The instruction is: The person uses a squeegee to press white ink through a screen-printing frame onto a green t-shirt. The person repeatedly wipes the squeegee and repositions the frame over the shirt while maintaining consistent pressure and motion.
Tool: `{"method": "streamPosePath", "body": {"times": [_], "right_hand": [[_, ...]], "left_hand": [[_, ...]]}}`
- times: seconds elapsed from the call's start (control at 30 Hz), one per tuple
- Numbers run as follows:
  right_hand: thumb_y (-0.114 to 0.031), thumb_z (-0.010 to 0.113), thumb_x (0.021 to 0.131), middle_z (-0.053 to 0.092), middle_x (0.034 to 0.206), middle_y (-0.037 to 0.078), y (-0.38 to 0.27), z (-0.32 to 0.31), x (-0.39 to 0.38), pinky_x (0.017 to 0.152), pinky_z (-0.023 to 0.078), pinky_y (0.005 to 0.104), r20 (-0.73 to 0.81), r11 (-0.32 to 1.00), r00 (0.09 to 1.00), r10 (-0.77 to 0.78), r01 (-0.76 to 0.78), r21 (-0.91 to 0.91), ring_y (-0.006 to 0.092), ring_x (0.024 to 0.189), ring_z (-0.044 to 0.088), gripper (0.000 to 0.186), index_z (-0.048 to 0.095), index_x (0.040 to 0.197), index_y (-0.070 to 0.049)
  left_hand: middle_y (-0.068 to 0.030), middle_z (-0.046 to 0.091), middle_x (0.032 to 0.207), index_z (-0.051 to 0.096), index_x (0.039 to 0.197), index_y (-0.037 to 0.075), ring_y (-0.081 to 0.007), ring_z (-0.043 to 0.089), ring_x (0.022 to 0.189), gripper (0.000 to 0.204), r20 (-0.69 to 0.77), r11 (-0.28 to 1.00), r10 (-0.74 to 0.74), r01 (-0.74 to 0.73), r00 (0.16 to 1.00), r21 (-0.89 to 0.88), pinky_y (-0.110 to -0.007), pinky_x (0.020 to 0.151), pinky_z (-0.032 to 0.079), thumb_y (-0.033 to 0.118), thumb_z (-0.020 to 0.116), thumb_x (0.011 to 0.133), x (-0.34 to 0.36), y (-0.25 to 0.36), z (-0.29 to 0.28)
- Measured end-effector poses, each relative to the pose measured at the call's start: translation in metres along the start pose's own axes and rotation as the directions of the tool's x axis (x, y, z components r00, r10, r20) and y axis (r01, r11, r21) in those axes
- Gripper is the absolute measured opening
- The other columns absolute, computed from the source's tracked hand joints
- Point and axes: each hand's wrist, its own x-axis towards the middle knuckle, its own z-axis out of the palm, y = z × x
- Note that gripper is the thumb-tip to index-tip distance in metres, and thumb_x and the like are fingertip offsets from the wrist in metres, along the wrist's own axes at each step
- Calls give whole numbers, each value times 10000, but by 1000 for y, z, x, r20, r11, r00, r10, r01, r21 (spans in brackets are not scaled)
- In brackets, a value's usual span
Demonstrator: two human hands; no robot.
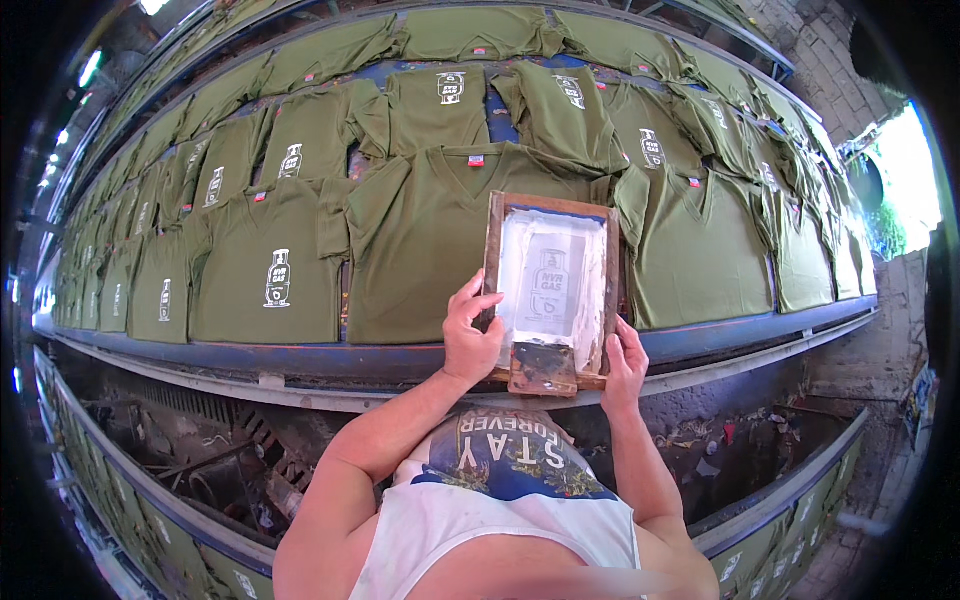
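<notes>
Between my two hands is a wooden screen-printing frame (494, 240), with white ink spread around the cylinder-shaped design on its mesh (549, 285). My left hand (472, 330) grips its left side, thumb and forefinger bent around the edge. On the lower right edge, my right hand (624, 362) has its fingers closed along the wood. A stained squeegee (543, 368) rests at the near end of the frame. Under and beside the frame lies an olive-green T-shirt (410, 255) with a V-neck; its right part is covered, so any print there is hidden.
More olive T-shirts (265, 280) lie in rows across the long blue table (430, 362), many bearing a white print. A metal rail (330, 398) runs along its near edge. Another shirt-covered table (170, 530) stands behind me, past a littered floor strip (690, 470).
</notes>
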Motion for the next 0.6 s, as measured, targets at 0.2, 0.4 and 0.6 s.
{"method": "streamPosePath", "body": {"times": [0.2, 0.4, 0.6], "right_hand": [[-29, 709, 1122, 646, 1525, 128, 20, 26, 30, 1222, 505, 384, 133, 976, 983, -130, 151, -158, 218, 1399, 645, 456, 658, 1565, 65], [-64, 736, 1096, 647, 1535, 175, 22, 37, 53, 1226, 505, 400, 188, 917, 966, -176, 230, -326, 274, 1425, 640, 481, 660, 1553, 67], [-66, 733, 1101, 643, 1547, 172, 18, 35, 60, 1201, 528, 392, 218, 916, 963, -157, 225, -332, 264, 1415, 645, 483, 660, 1562, 57]], "left_hand": [[-278, 670, 1645, 867, 1144, 46, -381, 665, 1475, 295, -59, 998, -65, 67, 996, 19, -445, 1242, 530, -50, 791, 875, 24, -8, -18], [-284, 646, 1672, 850, 1109, 39, -366, 651, 1500, 244, -90, 997, -78, 78, 993, 2, -439, 1276, 498, -39, 800, 884, 33, -26, -17], [-283, 648, 1671, 836, 1103, 37, -365, 640, 1518, 241, -93, 992, -119, 115, 988, -44, -443, 1296, 482, -51, 799, 882, 33, -38, -11]]}}
